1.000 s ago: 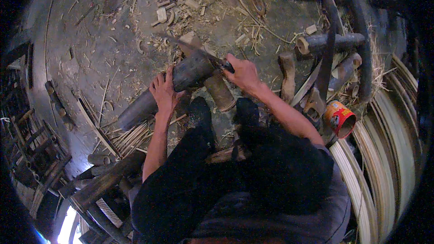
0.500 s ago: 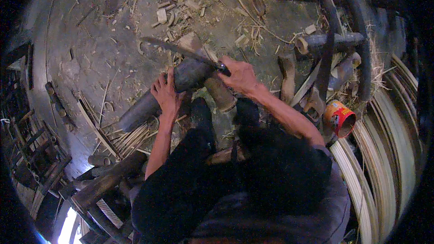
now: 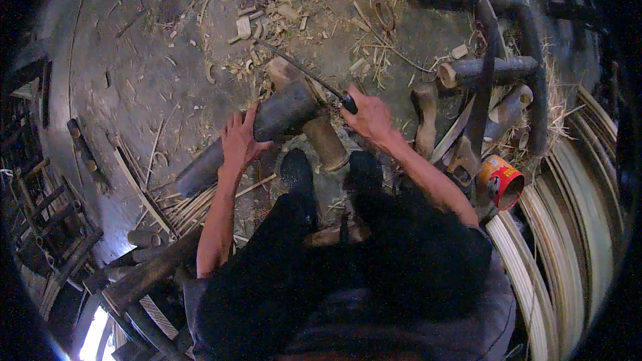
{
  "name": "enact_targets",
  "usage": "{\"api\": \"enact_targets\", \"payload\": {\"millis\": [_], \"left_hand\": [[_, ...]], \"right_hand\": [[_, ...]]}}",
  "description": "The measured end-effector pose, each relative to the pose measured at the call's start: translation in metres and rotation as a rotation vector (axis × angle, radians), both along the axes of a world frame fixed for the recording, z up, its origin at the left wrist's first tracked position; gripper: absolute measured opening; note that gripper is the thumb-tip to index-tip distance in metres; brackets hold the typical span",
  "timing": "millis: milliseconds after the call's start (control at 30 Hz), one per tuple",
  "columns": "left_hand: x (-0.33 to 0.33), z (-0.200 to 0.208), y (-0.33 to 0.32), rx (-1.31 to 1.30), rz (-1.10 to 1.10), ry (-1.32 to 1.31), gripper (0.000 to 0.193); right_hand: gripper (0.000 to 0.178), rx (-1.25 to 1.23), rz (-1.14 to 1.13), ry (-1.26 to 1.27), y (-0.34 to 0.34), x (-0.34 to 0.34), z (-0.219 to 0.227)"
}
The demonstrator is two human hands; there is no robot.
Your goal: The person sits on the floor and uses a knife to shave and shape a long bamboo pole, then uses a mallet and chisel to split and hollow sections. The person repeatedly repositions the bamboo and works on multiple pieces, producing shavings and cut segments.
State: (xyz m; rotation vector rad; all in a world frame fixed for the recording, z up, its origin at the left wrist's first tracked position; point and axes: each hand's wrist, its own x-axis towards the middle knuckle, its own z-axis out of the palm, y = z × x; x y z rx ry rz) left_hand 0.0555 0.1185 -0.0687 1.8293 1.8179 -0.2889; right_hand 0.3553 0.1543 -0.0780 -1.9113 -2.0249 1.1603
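Observation:
A thick dark bamboo tube (image 3: 284, 110) lies slanted before me, its far right end resting on a wooden log (image 3: 326, 146). My left hand (image 3: 241, 140) is on the tube's middle, fingers over the top and thumb along the near side, gripping it. Just beyond the tube's right end, my right hand (image 3: 370, 119) is closed round the dark handle of a machete (image 3: 304, 72). Its long thin blade points up and left over the log's pale far end, seen almost edge-on. Whether the blade touches the tube or log I cannot tell.
Wood chips (image 3: 244, 27) litter the floor ahead. Bamboo pieces (image 3: 468, 70) and curved dark wood lie to the right, near an orange-red can (image 3: 501, 182). Long bent strips (image 3: 568, 214) line the right side. Thin split sticks (image 3: 190, 207) and a dark frame (image 3: 147, 274) are at the left.
My right hand has moved slightly right and toward me, and the machete has turned so its blade looks thinner and points more upward. My left hand has shifted slightly back along the tube.

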Motion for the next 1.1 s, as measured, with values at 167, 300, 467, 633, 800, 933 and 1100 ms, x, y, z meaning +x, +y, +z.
{"api": "enact_targets", "payload": {"millis": [167, 300, 467, 633, 800, 933, 1100], "left_hand": [[0.012, -0.006, -0.011, 0.249, -0.004, 0.075, 0.100], [0.013, -0.011, -0.017, 0.322, 0.010, 0.079, 0.100], [0.020, -0.010, -0.018, 0.335, 0.038, 0.106, 0.100], [0.019, -0.012, -0.023, 0.362, 0.035, 0.088, 0.100], [0.025, -0.013, -0.027, 0.414, 0.058, 0.101, 0.098], [0.029, -0.016, -0.031, 0.380, 0.107, 0.140, 0.096], [0.033, -0.016, -0.035, 0.481, 0.085, 0.154, 0.096]], "right_hand": [[0.032, 0.235, 0.090, 0.298, 0.010, -0.017, 0.038], [0.031, 0.409, 0.081, 0.442, 0.009, -0.020, 0.030], [0.036, 0.216, 0.104, 0.141, 0.008, -0.011, -0.004], [0.035, 0.338, 0.095, 0.370, 0.010, -0.024, 0.030], [0.034, -0.039, 0.002, -0.020, 0.012, 0.012, -0.026], [0.030, 0.156, 0.065, 0.234, 0.012, -0.017, 0.033], [0.036, 0.099, 0.070, 0.059, 0.013, -0.011, -0.005]]}}
